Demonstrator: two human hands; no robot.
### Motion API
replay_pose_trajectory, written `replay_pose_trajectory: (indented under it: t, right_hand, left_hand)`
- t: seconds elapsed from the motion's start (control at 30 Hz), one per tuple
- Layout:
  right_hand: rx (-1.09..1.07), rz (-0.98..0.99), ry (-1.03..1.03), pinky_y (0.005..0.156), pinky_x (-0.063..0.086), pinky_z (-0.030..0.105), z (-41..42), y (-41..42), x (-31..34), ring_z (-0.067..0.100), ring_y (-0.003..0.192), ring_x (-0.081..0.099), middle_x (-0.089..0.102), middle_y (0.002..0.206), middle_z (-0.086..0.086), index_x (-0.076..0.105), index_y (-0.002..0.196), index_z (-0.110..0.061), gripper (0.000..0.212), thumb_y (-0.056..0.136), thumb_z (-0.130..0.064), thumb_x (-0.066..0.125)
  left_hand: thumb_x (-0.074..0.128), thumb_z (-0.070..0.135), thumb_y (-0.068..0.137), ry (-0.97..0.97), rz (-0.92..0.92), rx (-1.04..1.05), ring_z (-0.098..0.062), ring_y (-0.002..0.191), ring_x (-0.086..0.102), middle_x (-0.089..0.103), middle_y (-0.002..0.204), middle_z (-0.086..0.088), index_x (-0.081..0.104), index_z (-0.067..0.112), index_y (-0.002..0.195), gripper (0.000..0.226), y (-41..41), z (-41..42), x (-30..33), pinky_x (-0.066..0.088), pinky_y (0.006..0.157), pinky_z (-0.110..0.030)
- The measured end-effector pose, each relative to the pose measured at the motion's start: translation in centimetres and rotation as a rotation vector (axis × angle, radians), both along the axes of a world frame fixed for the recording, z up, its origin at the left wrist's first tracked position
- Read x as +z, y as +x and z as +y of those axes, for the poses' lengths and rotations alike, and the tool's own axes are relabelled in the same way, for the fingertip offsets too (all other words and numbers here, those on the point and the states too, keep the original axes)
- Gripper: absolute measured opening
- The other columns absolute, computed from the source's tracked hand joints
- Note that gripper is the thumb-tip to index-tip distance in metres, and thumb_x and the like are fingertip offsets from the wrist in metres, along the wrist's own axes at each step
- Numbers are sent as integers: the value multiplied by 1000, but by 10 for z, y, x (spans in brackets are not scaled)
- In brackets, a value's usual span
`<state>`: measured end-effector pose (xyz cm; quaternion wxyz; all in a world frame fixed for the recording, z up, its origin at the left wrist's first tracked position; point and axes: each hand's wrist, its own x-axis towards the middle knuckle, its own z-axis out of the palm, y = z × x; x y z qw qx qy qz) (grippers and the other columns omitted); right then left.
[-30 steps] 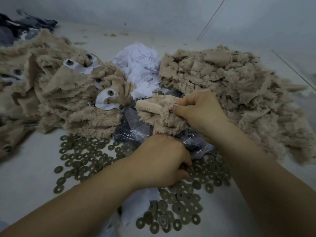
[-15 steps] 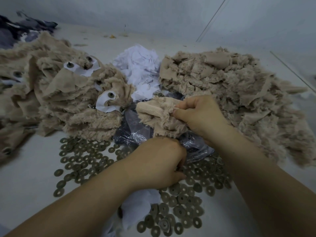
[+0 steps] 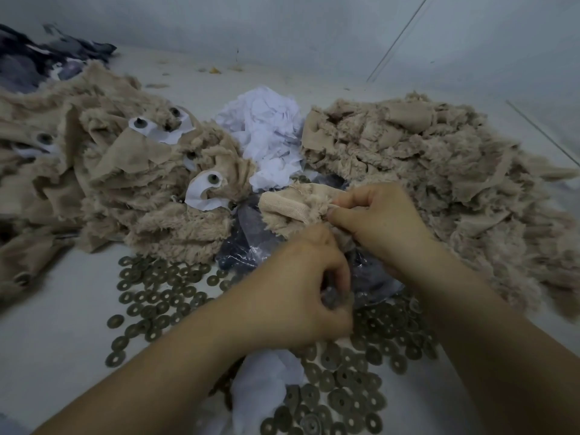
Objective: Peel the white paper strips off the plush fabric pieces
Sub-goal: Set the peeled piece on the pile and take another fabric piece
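My right hand [image 3: 381, 226] pinches the edge of a beige plush fabric piece [image 3: 292, 210] held just above the table's middle. Just below it, my left hand [image 3: 292, 293] has its fingers curled round something small and dark, blurred, close under the piece. A white paper scrap [image 3: 266, 384] lies beneath my left wrist. On the left, a pile of plush pieces [image 3: 141, 215] carries white paper strips [image 3: 201, 197] with dark round eyes. The plush pile on the right [image 3: 423, 171] shows no paper.
Crumpled white paper [image 3: 266, 130] is heaped at the back between the two piles. Several dark ring washers [image 3: 157, 293] are scattered on the white table in front. A clear plastic bag [image 3: 248, 246] lies under the held piece. Dark fabric [image 3: 31, 58] sits at the far left.
My left hand has risen from the washers toward the plush piece. My right hand keeps its pinch on the piece and has barely shifted.
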<state>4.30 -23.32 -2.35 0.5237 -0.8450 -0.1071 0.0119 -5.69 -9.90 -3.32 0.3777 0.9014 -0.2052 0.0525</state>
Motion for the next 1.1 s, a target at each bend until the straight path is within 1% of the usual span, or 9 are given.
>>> replay_pose_trajectory:
  t: [0.07, 0.13, 0.2, 0.3, 0.43, 0.63, 0.77, 0.87, 1.1]
  right_hand:
    - [15, 9, 9, 70, 58, 35, 2, -3, 2, 13, 66, 67, 69, 69, -6, 77, 76, -12, 8, 83, -14, 78]
    - [21, 14, 10, 77, 61, 41, 5, -7, 3, 20, 75, 72, 73, 77, -1, 78, 81, -9, 6, 83, -14, 78]
    - [34, 12, 2, 78, 62, 43, 7, -11, 5, 22, 77, 72, 75, 78, 4, 79, 84, -9, 7, 84, -15, 78]
    - [65, -38, -29, 75, 60, 36, 9, -17, 8, 17, 78, 72, 75, 80, 3, 80, 86, -11, 8, 84, -18, 78]
    - [117, -96, -69, 53, 51, 24, 9, -23, 11, 4, 55, 64, 75, 71, 2, 81, 83, -17, 7, 83, -24, 80]
    - [85, -98, -47, 75, 60, 33, 12, -25, 9, 6, 78, 71, 75, 78, -9, 79, 81, -22, 2, 82, -21, 80]
    - [72, -75, 6, 71, 57, 29, 14, -25, 5, 6, 75, 70, 74, 77, -10, 78, 76, -25, 9, 82, -19, 81]
    - [75, -55, 33, 80, 58, 33, 14, -25, 5, 11, 84, 71, 75, 82, -7, 79, 76, -23, 7, 82, -19, 80]
    - [92, -79, 7, 74, 55, 23, 17, -27, 2, -3, 80, 69, 74, 77, -19, 73, 69, -34, 22, 87, -21, 74]
  left_hand:
    - [79, 11, 70, -196, -31, 63, -6, 81, 56, 53, 97, 5, 69, 15, 74, 12, 4, 10, 5, 46, 65, -16]
    - [78, 6, 70, -271, -112, 153, -10, 85, 59, 59, 99, 2, 68, 11, 75, 12, 8, 17, 7, 51, 69, -22]
    - [78, 3, 70, -234, -234, 234, -11, 89, 60, 63, 96, -1, 67, 8, 76, 14, 12, 20, 6, 52, 71, -25]
    - [76, 0, 70, -158, -349, 286, -14, 85, 59, 63, 91, -4, 64, 5, 76, 15, 15, 21, 3, 48, 69, -27]
    - [73, -2, 72, -101, -435, 344, -23, 78, 56, 59, 86, -6, 62, 5, 81, 16, 18, 23, -3, 42, 68, -29]
    - [74, 0, 73, -122, -472, 372, -13, 70, 54, 59, 79, -1, 67, 7, 82, 13, 19, 30, -6, 45, 62, -27]
    - [75, 4, 74, -190, -447, 405, -10, 69, 56, 61, 78, 3, 70, 9, 82, 11, 19, 30, -8, 48, 61, -26]
    - [75, 5, 74, -184, -451, 409, -9, 69, 55, 61, 77, 2, 69, 10, 81, 10, 18, 29, -10, 47, 60, -26]
    - [75, 3, 75, -236, -449, 439, -12, 68, 61, 65, 73, -1, 74, 7, 78, 5, 20, 27, -14, 50, 61, -31]
